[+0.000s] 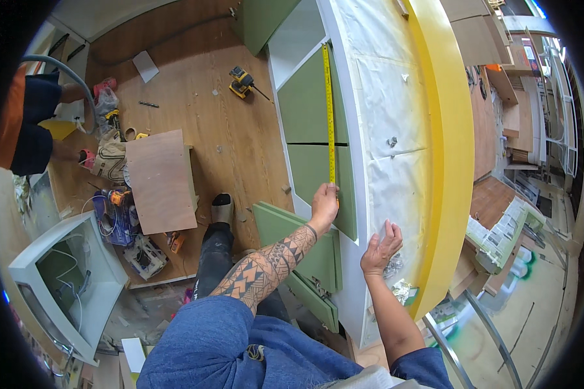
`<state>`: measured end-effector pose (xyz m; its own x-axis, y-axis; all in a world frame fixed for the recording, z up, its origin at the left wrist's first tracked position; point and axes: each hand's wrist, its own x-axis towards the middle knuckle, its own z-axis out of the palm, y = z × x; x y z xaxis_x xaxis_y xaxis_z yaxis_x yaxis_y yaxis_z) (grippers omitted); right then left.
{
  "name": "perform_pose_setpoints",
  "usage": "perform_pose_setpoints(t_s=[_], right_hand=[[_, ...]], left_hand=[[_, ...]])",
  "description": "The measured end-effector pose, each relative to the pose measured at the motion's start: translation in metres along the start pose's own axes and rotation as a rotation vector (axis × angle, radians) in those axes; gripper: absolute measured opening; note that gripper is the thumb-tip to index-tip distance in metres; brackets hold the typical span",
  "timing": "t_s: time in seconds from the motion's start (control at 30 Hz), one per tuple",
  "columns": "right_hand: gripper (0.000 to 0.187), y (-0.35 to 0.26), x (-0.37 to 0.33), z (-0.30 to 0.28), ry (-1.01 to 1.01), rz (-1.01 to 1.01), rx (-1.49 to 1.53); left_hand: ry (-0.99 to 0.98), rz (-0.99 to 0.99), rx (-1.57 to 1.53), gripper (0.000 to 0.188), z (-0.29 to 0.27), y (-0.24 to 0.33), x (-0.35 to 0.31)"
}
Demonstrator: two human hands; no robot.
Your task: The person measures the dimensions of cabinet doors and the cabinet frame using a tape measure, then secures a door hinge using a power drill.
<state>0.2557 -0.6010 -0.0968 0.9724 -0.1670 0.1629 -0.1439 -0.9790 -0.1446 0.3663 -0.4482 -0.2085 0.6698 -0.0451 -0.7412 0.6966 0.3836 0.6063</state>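
Note:
My left hand (325,204) is closed around a tape measure; the case is mostly hidden in the fist. Its yellow blade (329,104) runs out straight along the green cabinet fronts (313,97), reaching the white frame at the far end. My right hand (381,249) rests over the sheet-covered countertop (396,178), fingers stretched and nothing gripped. Beside it lies a small clear bag of hardware (393,264). Below my left hand, a green door (298,240) stands swung open with metal hinges showing.
A yellow curved edge (451,162) borders the countertop. On the wooden floor lie a yellow-black cordless drill (241,82) and a drill bit (148,104). A plywood-topped box (162,181) stands left of my foot. Another person (36,123) is at the far left, near a white cabinet frame (104,292).

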Motion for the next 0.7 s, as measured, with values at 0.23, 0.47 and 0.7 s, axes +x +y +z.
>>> perform_pose_setpoints(t_s=[0.23,0.47,0.7], right_hand=[[0.059,-0.009,0.005,0.004,-0.033,0.001,-0.008],[0.060,-0.003,0.001,0.001,-0.046,0.011,-0.042],[0.059,-0.005,0.001,0.004,-0.053,-0.006,-0.071]], left_hand=[[0.002,-0.093,-0.061,0.041,0.010,0.008,-0.001],[-0.048,-0.119,0.098,0.044,0.008,0.027,-0.009],[-0.023,-0.095,0.147,0.044,0.010,0.030,-0.011]])
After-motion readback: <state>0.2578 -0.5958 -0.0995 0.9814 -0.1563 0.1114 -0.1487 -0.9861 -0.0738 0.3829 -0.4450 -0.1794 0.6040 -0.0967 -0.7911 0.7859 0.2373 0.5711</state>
